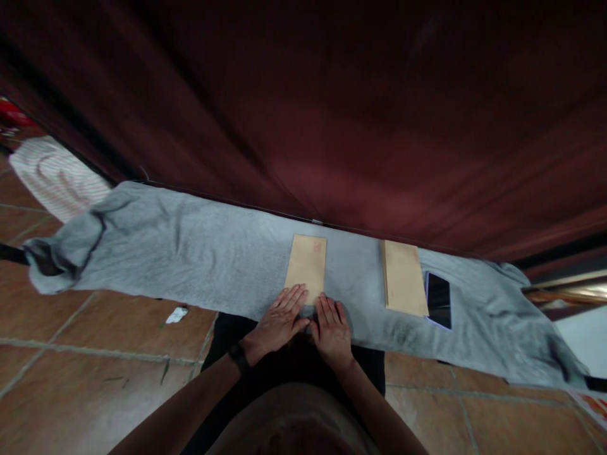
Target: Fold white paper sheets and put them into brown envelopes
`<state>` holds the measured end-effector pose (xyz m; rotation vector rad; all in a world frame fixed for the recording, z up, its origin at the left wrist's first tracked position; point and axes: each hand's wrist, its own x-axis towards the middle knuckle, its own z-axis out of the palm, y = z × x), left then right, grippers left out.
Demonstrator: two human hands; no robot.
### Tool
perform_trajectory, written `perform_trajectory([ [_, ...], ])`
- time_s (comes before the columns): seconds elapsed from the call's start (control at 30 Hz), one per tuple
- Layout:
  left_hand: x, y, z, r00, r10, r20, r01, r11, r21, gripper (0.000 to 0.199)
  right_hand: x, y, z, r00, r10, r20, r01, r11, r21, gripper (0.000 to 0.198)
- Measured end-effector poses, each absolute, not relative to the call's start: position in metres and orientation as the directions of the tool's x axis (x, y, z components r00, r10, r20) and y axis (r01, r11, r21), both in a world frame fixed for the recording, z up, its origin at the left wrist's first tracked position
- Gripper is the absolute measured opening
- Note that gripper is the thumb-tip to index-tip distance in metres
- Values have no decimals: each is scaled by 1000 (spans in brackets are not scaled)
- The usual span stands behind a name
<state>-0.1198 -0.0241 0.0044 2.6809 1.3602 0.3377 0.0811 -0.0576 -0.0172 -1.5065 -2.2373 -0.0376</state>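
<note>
A single tan paper envelope (307, 262) with a small red print in its far right corner lies on the grey cloth in front of me. My left hand (282, 321) rests flat, fingers stretched out, with its fingertips over the envelope's near left corner. Beside it my right hand (332, 328) lies flat too, fingertips at the near right corner. The two thumbs almost meet below the envelope. To the right sits a stack of similar envelopes (405, 278), touched by neither hand.
Right of the stack lies a phone (439, 300), screen dark. Grey cloth (227, 253) covers the narrow surface. A dark red curtain (303, 126) hangs behind it. On the tiled floor (128, 328) lies a scrap of white paper (177, 315); striped fabric (61, 177) is at left.
</note>
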Motion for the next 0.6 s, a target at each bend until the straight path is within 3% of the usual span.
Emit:
perform_trajectory([
  [0.3,-128,-43,2,275,940,200,932,-312,185,52,69,-63,-14,-214,908,360,917,314,-246,54],
  [0.47,-113,-36,13,118,973,197,935,-176,307,42,63,-63,-13,-184,916,356,927,282,-246,53],
  [0.6,-103,-25,16,4,981,196,908,-85,410,46,60,-63,-12,-172,920,351,934,266,-239,52],
])
